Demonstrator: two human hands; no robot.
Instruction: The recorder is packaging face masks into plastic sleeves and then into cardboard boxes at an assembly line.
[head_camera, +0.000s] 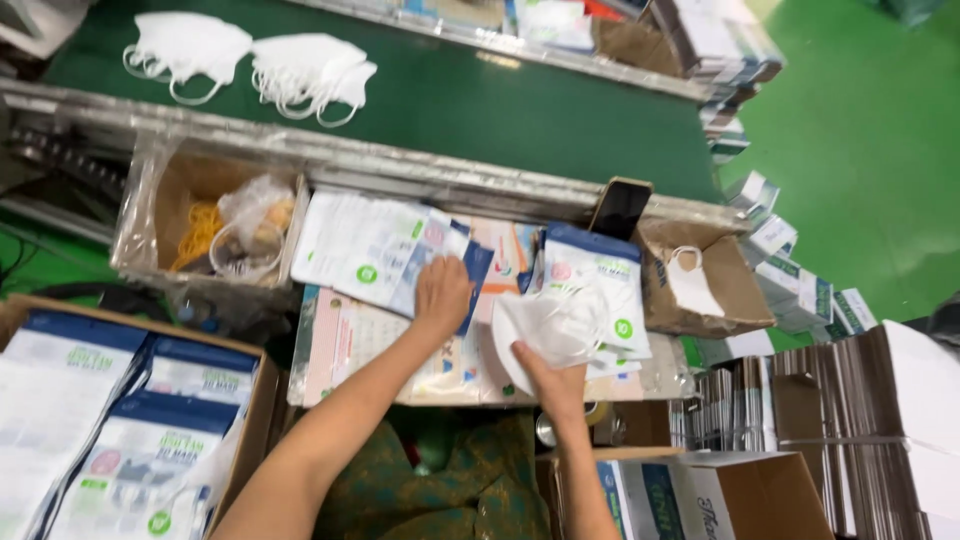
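My left hand (441, 290) rests flat on a stack of white and blue mask pouches (370, 250) spread on the small work surface (340, 350) in front of me. My right hand (548, 378) grips a small stack of folded white face masks (553, 325) by their lower edge. Behind those masks, another pile of pouches (600, 270) lies at the right of the surface.
Two heaps of white masks (305, 72) lie on the green conveyor belt (500, 110). A cardboard box with rubber bands and a plastic bag (225, 230) stands at left. A phone (620, 207) leans on the rail. Cartons of pouches (110, 420) and flat boxes (800, 420) flank me.
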